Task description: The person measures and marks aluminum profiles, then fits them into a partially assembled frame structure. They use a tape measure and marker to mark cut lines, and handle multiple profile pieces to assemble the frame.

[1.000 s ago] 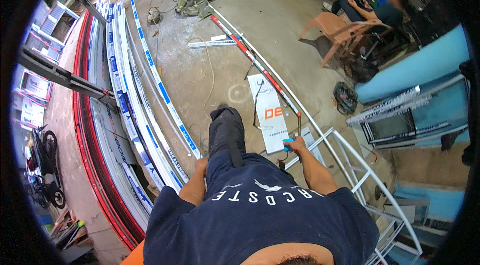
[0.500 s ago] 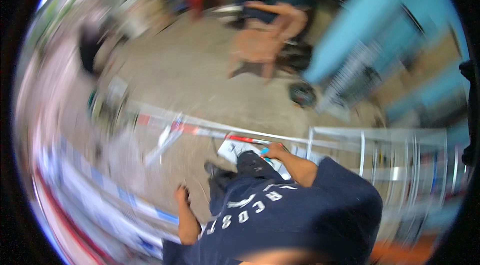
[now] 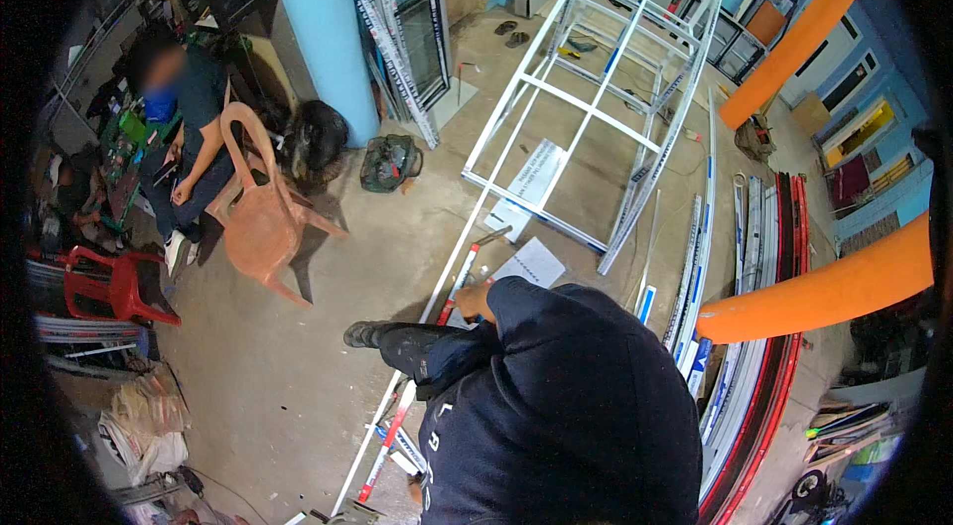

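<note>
My right hand [image 3: 475,302] is low beside a red-and-white wrapped bar [image 3: 461,277], by my bent knee. Its fingers are mostly out of sight, so whether it grips the bar cannot be made out. Only a sliver of my left hand [image 3: 415,489] shows past my dark shirt, near the lower stretch of red-and-white bar [image 3: 388,441]. A long thin white bar [image 3: 437,292] runs along the floor just beyond both. Close to my right hand lie a white sheet [image 3: 533,263] and a short dark stick-like piece [image 3: 493,236].
A white metal frame [image 3: 588,108] stands ahead. Long profiles [image 3: 740,376] lie at right, near orange posts [image 3: 824,287]. A brown plastic chair [image 3: 263,237] stands left, by a seated person [image 3: 194,143]. A blue pillar [image 3: 323,29] and dark bag [image 3: 390,164] are beyond.
My view has swung to the right and become sharp, bringing the metal frame to the middle. The light-blue item at my right hand is no longer visible. My left hand is now mostly hidden.
</note>
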`<state>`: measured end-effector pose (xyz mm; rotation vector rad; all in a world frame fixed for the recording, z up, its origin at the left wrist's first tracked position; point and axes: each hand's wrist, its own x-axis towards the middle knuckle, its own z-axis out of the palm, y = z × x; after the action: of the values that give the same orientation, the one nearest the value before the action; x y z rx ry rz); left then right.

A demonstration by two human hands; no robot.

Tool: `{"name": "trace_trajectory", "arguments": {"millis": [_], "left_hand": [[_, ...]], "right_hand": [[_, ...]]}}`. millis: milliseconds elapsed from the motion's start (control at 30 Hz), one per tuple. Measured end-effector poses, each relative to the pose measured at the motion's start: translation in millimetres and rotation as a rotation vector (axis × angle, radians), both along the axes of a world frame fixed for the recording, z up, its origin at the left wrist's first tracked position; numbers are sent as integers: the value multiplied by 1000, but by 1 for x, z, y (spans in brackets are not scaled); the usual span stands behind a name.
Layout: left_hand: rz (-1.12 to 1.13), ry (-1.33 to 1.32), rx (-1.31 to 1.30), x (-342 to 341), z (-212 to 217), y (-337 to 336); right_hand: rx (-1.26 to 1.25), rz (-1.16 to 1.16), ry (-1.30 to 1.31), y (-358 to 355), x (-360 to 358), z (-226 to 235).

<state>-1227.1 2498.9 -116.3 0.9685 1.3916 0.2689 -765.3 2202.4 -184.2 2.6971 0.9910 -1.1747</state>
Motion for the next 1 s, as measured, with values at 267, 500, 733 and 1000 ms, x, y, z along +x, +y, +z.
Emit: {"name": "trace_trajectory", "arguments": {"millis": [267, 500, 733, 1000], "left_hand": [[-25, -35, -13, 108, -16, 174], [44, -80, 52, 153, -7, 322], [342, -294, -136, 105, -42, 415], [784, 55, -28, 15, -109, 390]], "right_hand": [[-41, -12, 187, 175, 85, -32], [180, 58, 38, 424, 150, 16], [704, 402, 90, 531, 139, -28], [-450, 482, 216, 705, 90, -26]]}}
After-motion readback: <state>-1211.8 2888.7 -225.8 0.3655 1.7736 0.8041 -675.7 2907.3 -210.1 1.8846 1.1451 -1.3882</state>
